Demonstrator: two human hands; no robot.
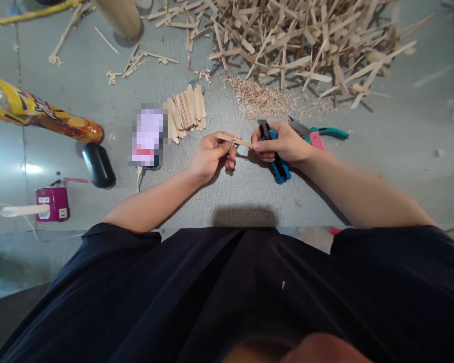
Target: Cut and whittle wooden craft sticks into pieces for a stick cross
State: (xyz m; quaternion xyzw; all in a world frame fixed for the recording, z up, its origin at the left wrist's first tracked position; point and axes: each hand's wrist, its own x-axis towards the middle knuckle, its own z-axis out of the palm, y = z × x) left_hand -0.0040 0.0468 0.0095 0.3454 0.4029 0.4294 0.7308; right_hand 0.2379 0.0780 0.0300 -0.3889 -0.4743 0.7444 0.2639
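Observation:
My left hand [213, 154] is closed on a wooden craft stick [235, 140], pinching it near its left end. A thinner pale strip seems to cross the stick at the fingers. The blue and black utility knife [279, 160] lies in the grip of my right hand [282, 143]. Its thumb and forefinger also touch the right end of the same stick. Behind my right hand lie pliers [330, 132] with teal and pink handles. A bundle of craft sticks [187, 112] rests on the table just beyond my left hand.
A big heap of wooden sticks [298, 40] covers the far side, with small wood chips [263, 98] before it. On the left are a blurred phone [148, 136], a dark oval case [99, 165], a purple power adapter [53, 204] and a yellow canister [41, 108].

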